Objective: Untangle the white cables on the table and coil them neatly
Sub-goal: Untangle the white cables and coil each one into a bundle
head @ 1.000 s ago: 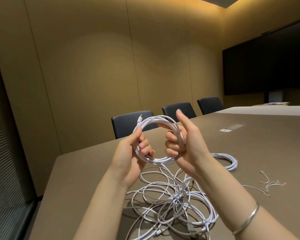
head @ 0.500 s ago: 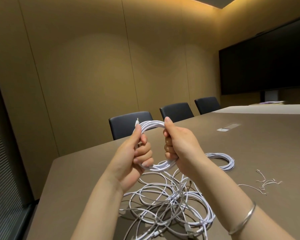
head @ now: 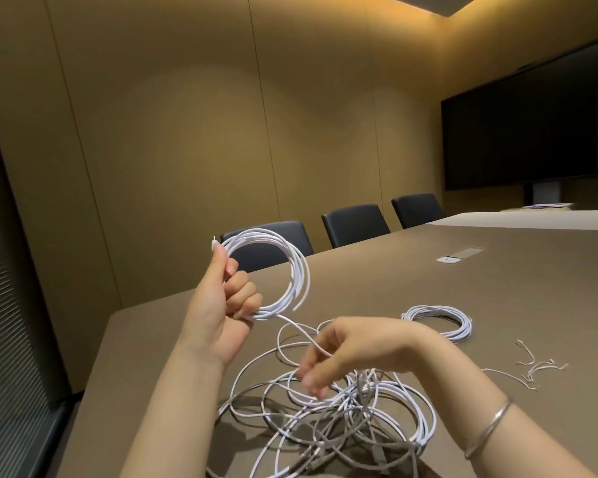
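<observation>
My left hand grips a round coil of white cable and holds it upright above the brown table. A single strand runs from the coil's bottom down to my right hand, which pinches it just above the tangled pile of white cables on the table. A finished white coil lies flat on the table to the right.
Several thin white twist ties lie scattered at the right. Three dark chairs line the table's far edge. A small cover plate is set in the tabletop. A large black screen hangs on the right wall.
My right hand has let go of the coil and dropped to the loose strand over the pile. My left hand alone holds the coil.
</observation>
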`<state>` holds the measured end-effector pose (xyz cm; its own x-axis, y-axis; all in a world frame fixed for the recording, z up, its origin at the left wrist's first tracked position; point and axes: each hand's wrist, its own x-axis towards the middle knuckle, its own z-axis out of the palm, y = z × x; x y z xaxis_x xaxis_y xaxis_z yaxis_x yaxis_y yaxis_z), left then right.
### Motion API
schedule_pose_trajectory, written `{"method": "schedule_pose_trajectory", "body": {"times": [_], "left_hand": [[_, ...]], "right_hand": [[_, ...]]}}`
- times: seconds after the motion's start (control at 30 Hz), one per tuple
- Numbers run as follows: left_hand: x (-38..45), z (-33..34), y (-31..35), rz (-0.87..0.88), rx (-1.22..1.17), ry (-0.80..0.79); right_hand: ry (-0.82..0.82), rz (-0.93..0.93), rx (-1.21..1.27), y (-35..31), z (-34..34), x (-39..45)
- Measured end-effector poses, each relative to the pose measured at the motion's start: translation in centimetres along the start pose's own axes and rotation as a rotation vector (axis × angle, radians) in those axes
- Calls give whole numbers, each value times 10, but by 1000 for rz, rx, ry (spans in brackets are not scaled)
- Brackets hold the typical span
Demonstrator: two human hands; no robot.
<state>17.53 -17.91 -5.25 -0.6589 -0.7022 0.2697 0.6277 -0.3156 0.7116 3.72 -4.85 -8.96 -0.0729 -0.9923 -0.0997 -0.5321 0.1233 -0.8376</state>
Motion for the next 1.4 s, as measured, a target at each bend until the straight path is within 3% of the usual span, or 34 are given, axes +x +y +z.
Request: {"method": "schedule_pose_trajectory", "body": {"times": [0.13,0.3,0.37,0.43,0.5,0.57,0.77,0.9,1.03,1.17,1.27,1.4], "left_hand": [[3,-9,13,35,-26,36],[6,-25,31,89,-45,121],[8,-32,33,104,-21,150],[10,-35,31,114,22,168],[12,-36,28,116,71,170],[12,-35,25,111,124,159],[12,-22,7,103,333,74],[5,-3,-10,103,421,8],[-2,15,-26,121,455,-58],[-9,24,-33,35,326,-110],[-7,20,-31,-18,242,-218],[-8,19,-30,-14,270,-140]], "right_hand": [[265,191,-218,17,-15,-2],[576,250,-48,32,-44,-27],[629,252,-51,36,-51,-36],[560,177,50,37,-56,-42],[500,50,335,35,-58,-44],[558,-35,528,29,-58,-44],[715,-263,581,-16,-37,-35],[858,-453,544,-49,-4,-20],[885,-550,468,-64,31,-9],[992,-532,143,-63,48,8],[928,-474,0,-64,52,10],[966,-497,-55,-66,55,6]]}}
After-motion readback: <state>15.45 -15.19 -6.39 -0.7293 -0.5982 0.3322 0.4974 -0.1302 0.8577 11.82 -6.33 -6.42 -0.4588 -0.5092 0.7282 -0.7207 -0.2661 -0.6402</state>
